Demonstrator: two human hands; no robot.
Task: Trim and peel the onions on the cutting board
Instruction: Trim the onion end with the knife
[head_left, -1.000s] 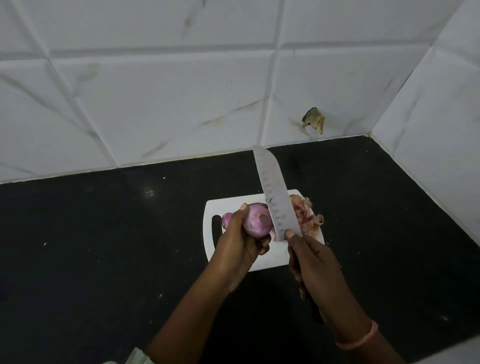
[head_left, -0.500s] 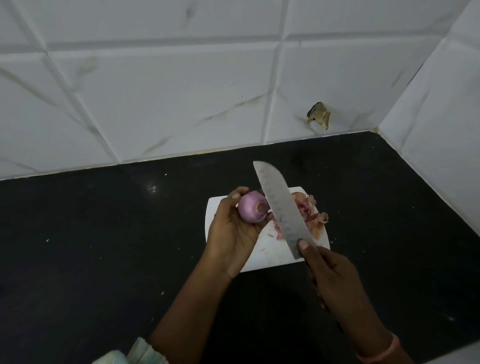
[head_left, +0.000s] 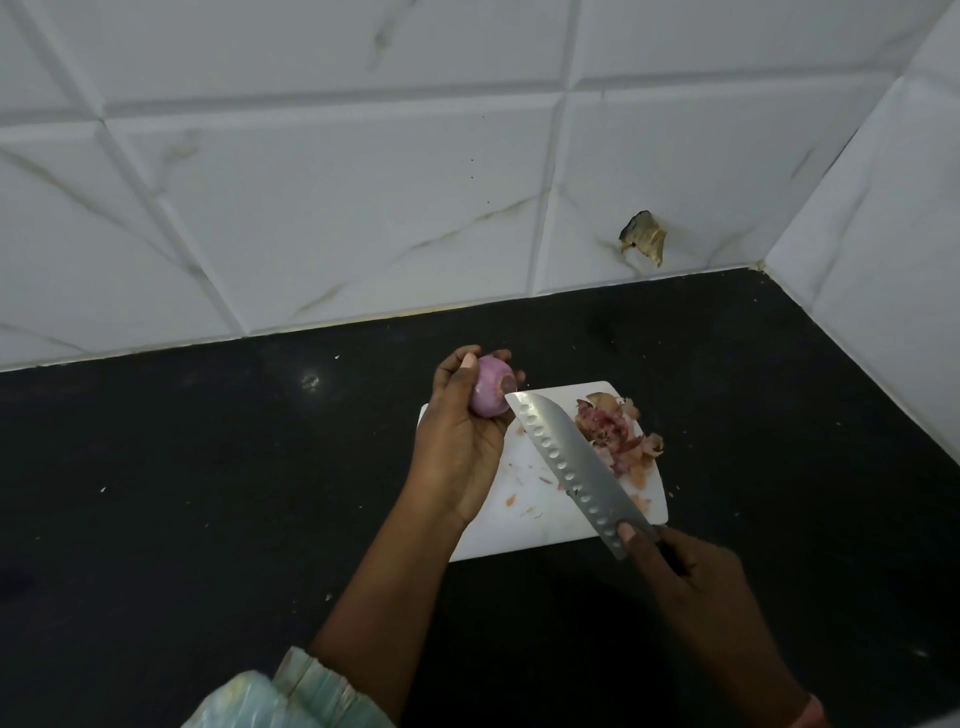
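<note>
Holding the onion (head_left: 491, 387) in your left hand (head_left: 460, 447), knife (head_left: 576, 465) gripped in your right hand (head_left: 691, 577), tip seemingly touching it: slip cuts fingers.

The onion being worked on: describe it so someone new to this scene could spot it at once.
Find the white cutting board on the black counter. Above its far left corner, the left hand holds the onion up, near the knife tip. It is round, smooth and pale purple, unlike the ragged peel scraps heaped on the board.
</note>
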